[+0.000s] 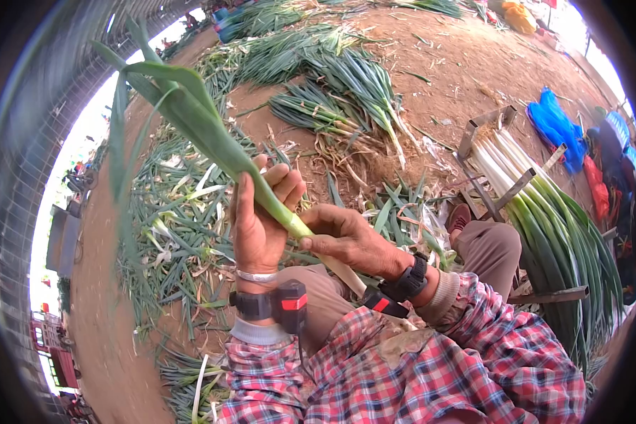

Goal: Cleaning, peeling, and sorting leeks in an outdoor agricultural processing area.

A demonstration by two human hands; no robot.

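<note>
A long green onion [215,141] slants across in front of me, its green leaves up at the left and its pale stalk running down over my lap. My left hand [261,212] cradles it from beneath, thumb on one side and fingers curled up on the other. Lower on the stalk, my right hand [350,240] pinches it between thumb and fingers, where green turns to white. The root end is partly hidden by my right wrist and sleeve.
At my right, a metal rack [498,205] holds a stack of trimmed green onions [544,219]. Untrimmed bundles [353,92] lie ahead on the dirt floor [466,63]. Stripped leaves [184,226] litter the left. Blue plastic [555,127] and a red bag [595,187] lie beyond the rack.
</note>
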